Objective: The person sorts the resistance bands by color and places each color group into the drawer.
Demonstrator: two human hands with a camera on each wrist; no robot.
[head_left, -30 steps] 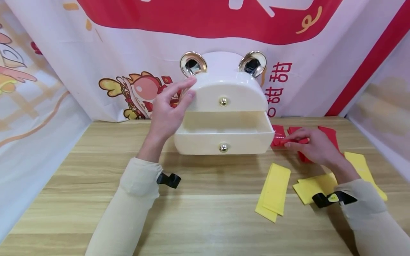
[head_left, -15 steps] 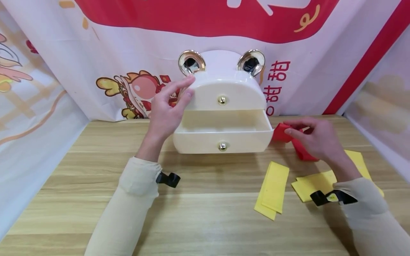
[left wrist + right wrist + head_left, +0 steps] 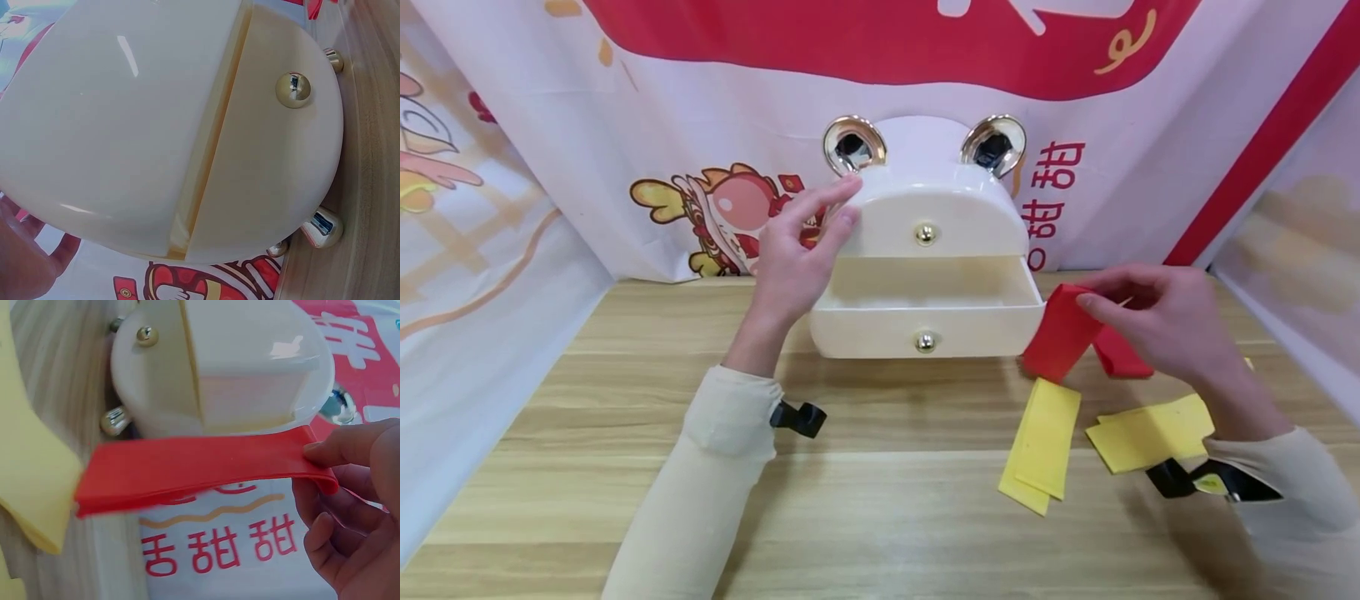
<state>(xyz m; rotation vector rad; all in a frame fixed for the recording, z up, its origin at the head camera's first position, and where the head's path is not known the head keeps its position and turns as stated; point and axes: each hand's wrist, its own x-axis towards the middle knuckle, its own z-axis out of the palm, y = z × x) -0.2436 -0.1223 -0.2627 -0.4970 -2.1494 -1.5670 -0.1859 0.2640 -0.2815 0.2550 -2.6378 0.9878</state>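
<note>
A white storage box (image 3: 943, 221) with gold knobs and two round gold-rimmed pieces on top stands at the back of the table. Its lower drawer (image 3: 880, 332) is pulled out, with nothing seen inside. My left hand (image 3: 797, 250) rests its fingers and thumb against the box's upper left side. At the right, my right hand (image 3: 1172, 321) pinches one end of a folded red strip (image 3: 1060, 333) between thumb and fingers. The strip slants down beside the drawer's right corner; in the right wrist view this red strip (image 3: 200, 469) stretches out flat from the fingertips.
Another folded red strip (image 3: 1122, 354) lies under the right hand. Folded yellow strips (image 3: 1047, 442) lie in front, and more yellow strips (image 3: 1150, 433) sit near the right wrist. A printed white and red curtain (image 3: 715, 100) hangs behind the wooden table (image 3: 880, 517).
My right hand has taken hold of a red strip, lifted its end off the table and drawn it slightly right. The left hand has stayed against the box.
</note>
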